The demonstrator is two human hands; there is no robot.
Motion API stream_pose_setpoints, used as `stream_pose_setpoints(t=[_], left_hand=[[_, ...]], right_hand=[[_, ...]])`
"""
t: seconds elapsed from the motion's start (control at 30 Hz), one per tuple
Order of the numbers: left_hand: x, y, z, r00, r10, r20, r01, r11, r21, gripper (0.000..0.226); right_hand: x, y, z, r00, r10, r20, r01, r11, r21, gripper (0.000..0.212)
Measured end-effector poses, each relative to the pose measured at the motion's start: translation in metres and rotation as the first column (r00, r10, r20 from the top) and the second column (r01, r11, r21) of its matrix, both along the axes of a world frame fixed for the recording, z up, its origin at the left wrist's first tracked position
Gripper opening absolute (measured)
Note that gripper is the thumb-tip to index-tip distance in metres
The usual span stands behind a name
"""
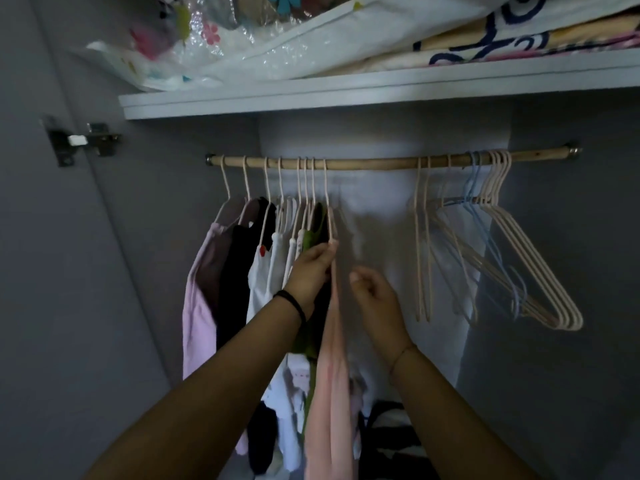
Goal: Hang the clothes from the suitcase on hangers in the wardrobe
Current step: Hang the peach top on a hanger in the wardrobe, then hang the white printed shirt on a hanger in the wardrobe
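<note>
A wooden rail (374, 163) crosses the wardrobe. On its left half hang several garments on pale hangers: lilac, black, white, green. The rightmost is a pink garment (329, 393) on a pale hanger (327, 202). My left hand (313, 268) pinches that hanger's shoulder at the top of the pink garment. My right hand (375, 299) hovers just right of the garment, fingers loosely curled, holding nothing. Several empty pale and blue hangers (491, 244) hang at the rail's right end. The suitcase is out of view.
A white shelf (346, 95) above the rail carries bagged bedding (277, 39) that overhangs its front. The open door with its hinge (83, 140) stands at the left. A gap on the rail lies between the hung clothes and the empty hangers. Dark items (391, 441) lie on the wardrobe floor.
</note>
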State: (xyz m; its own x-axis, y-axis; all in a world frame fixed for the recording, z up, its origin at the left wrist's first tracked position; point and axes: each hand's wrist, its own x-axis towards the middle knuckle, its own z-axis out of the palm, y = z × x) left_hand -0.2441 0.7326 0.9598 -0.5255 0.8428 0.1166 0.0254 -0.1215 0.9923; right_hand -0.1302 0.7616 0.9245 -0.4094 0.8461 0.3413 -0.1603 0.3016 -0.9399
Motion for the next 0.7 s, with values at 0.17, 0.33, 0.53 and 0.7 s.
stream_pose_setpoints(t=[0.17,0.33,0.53,0.7], left_hand=[[0.021,-0.073,-0.02,0.998,0.065,-0.017,-0.065,0.998,0.011,0.016],[0.028,-0.162,-0.062,0.978,0.191,-0.088,-0.197,0.978,-0.065,0.024],[0.032,-0.287,-0.103,0.941,0.321,-0.11,-0.336,0.929,-0.154,0.025],[0.045,-0.411,-0.135,0.875,0.48,-0.068,-0.484,0.852,-0.199,0.018]], right_hand=[[0.007,-0.024,-0.021,0.998,0.057,0.003,-0.057,0.998,-0.026,0.023],[-0.005,-0.083,-0.048,0.974,0.228,0.006,-0.226,0.969,-0.101,0.021],[-0.031,-0.18,-0.077,0.917,0.387,0.1,-0.378,0.921,-0.095,0.021],[-0.048,-0.29,-0.099,0.83,0.538,0.147,-0.521,0.842,-0.137,0.021]])
